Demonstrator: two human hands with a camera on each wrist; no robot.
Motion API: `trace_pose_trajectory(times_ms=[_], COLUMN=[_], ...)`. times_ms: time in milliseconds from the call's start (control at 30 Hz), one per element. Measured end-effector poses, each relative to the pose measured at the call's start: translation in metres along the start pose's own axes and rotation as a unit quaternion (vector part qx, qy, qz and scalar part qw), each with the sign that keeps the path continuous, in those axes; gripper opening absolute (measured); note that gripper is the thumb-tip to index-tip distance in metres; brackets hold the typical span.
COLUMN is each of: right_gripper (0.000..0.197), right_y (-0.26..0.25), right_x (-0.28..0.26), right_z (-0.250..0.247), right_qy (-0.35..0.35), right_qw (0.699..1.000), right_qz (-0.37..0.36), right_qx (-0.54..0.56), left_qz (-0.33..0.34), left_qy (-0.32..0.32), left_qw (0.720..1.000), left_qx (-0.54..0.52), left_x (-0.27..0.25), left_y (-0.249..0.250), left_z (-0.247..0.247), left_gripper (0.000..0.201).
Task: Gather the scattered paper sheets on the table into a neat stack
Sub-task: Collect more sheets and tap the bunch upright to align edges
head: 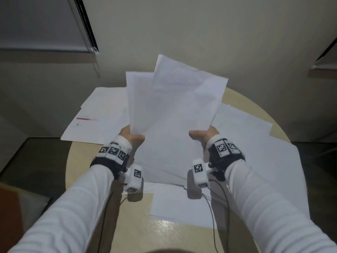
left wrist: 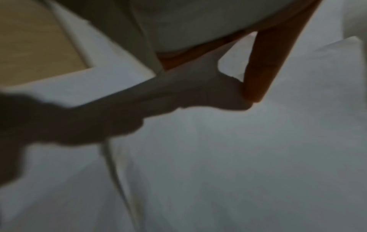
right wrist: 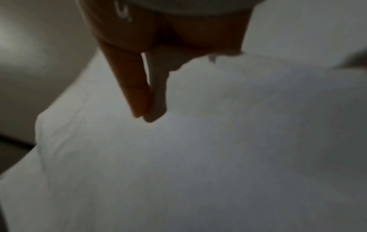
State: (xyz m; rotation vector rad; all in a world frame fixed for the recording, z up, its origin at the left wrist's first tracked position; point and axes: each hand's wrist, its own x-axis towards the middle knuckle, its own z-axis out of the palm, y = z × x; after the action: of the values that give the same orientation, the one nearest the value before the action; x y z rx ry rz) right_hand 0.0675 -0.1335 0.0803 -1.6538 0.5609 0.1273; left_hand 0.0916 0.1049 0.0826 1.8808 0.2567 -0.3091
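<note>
While both hands are gripping a fanned bundle of paper sheets (head: 173, 99) above the round table (head: 76, 161), the left hand (head: 130, 136) is pinching its lower left corner and the right hand (head: 204, 134) its lower right; more loose sheets (head: 246, 143) are lying on the table beneath the bundle.

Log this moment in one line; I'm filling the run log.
phase: gathering | left hand: grips held sheets | right hand: grips same | held sheets: misaligned | table: loose sheets remain
</note>
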Motion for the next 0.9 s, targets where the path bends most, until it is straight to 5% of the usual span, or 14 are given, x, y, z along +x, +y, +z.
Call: trace_pose_trajectory(times_ms=[133,233,300,400,500,633,733,900], right_gripper=[0.033,0.023,0.028,0.068,0.081,0.069,0.053,0.039], right_y=[-0.045,-0.054,-0.051,-0.038,-0.02,-0.002,0.007,0.005], right_x=[0.002,0.006,0.006,0.001,0.001,0.0,0.004,0.004], right_z=[-0.005,-0.008,-0.008,-0.006,-0.002,0.008,0.014,0.018], right_qy=[0.077,0.093,0.088,0.061,0.05,0.069,0.068,0.051], right_qw=[0.985,0.975,0.971,0.97,0.977,0.988,0.992,0.985], right_qz=[-0.141,-0.181,-0.196,-0.215,-0.194,-0.132,-0.107,-0.124], right_qx=[0.063,0.09,0.101,0.091,0.073,0.036,0.018,0.113], left_qz=[0.095,0.145,0.151,0.135,0.084,0.072,0.067,0.085], left_qy=[0.029,0.057,0.052,0.024,0.046,0.064,0.098,0.058], left_qw=[0.993,0.984,0.98,0.982,0.988,0.988,0.981,0.976], left_qx=[-0.066,-0.091,-0.115,-0.127,-0.117,-0.124,-0.157,-0.191], left_x=[0.009,0.017,0.015,0.01,0.005,0.004,0.001,0.003], left_y=[0.036,0.044,0.042,0.026,0.006,-0.001,0.005,0.004], left_z=[-0.001,-0.001,0.002,0.009,0.019,0.03,0.037,0.034], left_gripper=[0.053,0.033,0.044,0.055,0.059,0.051,0.013,0.024])
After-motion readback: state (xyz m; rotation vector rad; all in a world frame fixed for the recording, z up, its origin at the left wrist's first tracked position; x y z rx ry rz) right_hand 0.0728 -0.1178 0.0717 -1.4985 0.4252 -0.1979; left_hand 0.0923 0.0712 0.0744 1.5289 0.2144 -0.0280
